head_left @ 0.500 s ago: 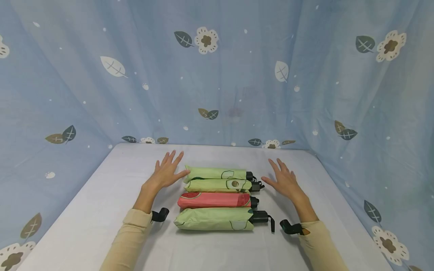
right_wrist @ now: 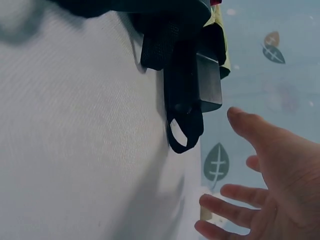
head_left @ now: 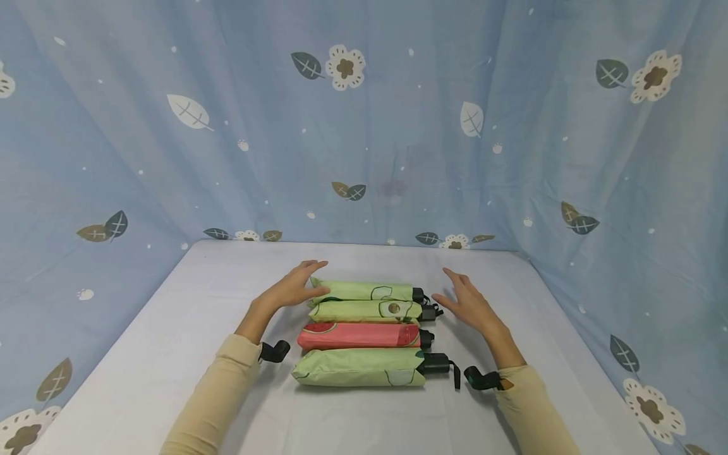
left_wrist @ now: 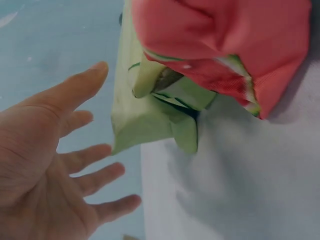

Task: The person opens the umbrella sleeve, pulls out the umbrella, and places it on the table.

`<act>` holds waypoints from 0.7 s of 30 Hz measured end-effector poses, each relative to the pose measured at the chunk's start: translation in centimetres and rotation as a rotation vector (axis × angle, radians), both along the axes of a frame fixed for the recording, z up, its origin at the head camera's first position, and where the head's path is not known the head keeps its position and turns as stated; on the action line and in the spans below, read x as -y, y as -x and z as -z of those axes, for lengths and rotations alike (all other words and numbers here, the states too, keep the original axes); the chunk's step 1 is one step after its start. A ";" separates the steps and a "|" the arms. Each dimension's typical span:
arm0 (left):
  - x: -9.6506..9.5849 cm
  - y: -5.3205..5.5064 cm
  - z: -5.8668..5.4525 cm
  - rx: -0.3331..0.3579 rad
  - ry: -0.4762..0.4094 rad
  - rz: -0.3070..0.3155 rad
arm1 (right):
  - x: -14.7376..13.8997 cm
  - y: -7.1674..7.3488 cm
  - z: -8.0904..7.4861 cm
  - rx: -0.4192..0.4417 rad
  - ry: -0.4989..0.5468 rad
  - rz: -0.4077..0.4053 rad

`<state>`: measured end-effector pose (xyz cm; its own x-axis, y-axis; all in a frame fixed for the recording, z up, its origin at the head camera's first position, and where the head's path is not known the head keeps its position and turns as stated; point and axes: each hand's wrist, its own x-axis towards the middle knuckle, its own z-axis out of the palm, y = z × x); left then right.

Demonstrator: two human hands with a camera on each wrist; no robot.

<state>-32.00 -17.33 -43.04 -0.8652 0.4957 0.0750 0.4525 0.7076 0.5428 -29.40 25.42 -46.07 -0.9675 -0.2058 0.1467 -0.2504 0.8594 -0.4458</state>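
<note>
Four folded umbrellas lie side by side on the white table (head_left: 170, 354): a far green umbrella (head_left: 364, 291), a second green umbrella (head_left: 364, 310), a red watermelon-print umbrella (head_left: 358, 335) and a larger near green umbrella (head_left: 358, 368). My left hand (head_left: 307, 281) is open, edge-on, at the left tips of the two far umbrellas; contact is unclear. In the left wrist view, my left hand (left_wrist: 75, 165) is spread beside the green tip (left_wrist: 145, 120) and red fabric (left_wrist: 225, 45). My right hand (head_left: 455, 292) hovers open just right of the black handles (head_left: 423, 302). Its spread fingers (right_wrist: 240, 210) sit beside a black handle (right_wrist: 192, 85).
Blue curtains printed with leaves and flowers (head_left: 364, 126) close in the table on three sides. Black wrist-camera straps (head_left: 275, 351) sit at both cuffs. Bare white tabletop lies left, right and in front of the umbrellas.
Both hands have turned from flat and palm-down to edge-on and have moved inward, closer to the ends of the two far green umbrellas. The umbrellas have not moved.
</note>
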 end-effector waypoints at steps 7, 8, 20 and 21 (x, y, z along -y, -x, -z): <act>-0.9 1.0 -0.3 0.015 -0.018 0.096 | 0.4 0.6 0.2 0.033 0.064 -0.025; -1.0 1.1 -0.4 0.023 -0.019 0.107 | 0.4 0.7 0.2 0.036 0.071 -0.032; -2.0 1.9 0.0 0.106 0.011 0.182 | 1.3 1.4 0.4 0.055 0.085 -0.129; -2.1 2.0 0.0 0.099 0.016 0.190 | 1.4 1.5 0.4 0.049 0.081 -0.143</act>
<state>-33.97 -15.27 -42.99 -0.7590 0.6510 -0.0149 0.5235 0.6236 0.5805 -30.89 24.03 -46.43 -0.9358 -0.3311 0.1213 -0.3434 0.7776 -0.5268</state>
